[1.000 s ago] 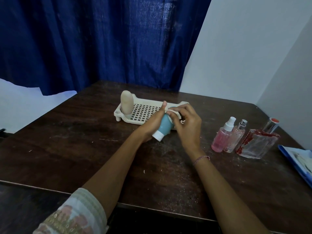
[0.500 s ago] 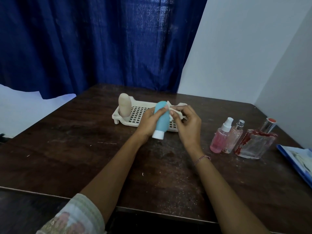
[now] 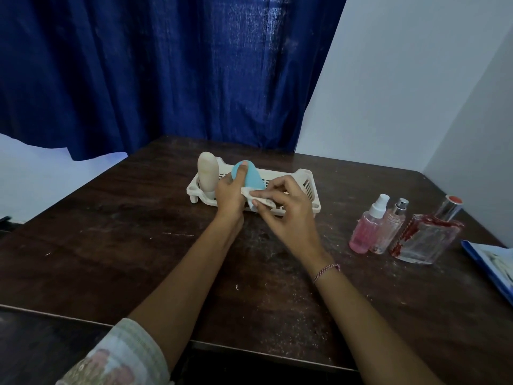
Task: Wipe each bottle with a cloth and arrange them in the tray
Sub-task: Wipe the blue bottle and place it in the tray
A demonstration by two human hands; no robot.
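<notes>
My left hand (image 3: 229, 194) grips a light blue bottle (image 3: 251, 176), holding it upright over the left part of the white slotted tray (image 3: 309, 184). My right hand (image 3: 286, 209) pinches a small white cloth (image 3: 256, 198) against the bottle's lower side. A cream bottle (image 3: 207, 171) stands in the tray's left end. On the table to the right stand a pink spray bottle (image 3: 367, 227), a slim clear pink bottle (image 3: 390, 227) and a large glass perfume bottle with red marks (image 3: 427, 236).
The dark wooden table (image 3: 138, 245) is dusty, with its front edge near me. A blue-edged flat object (image 3: 491, 262) lies at the right edge. A blue curtain (image 3: 166, 73) and a white wall stand behind the table.
The blue bottle has turned from tilted with its cap down to upright and moved back over the tray. The cloth has slid from the bottle's top to its lower side.
</notes>
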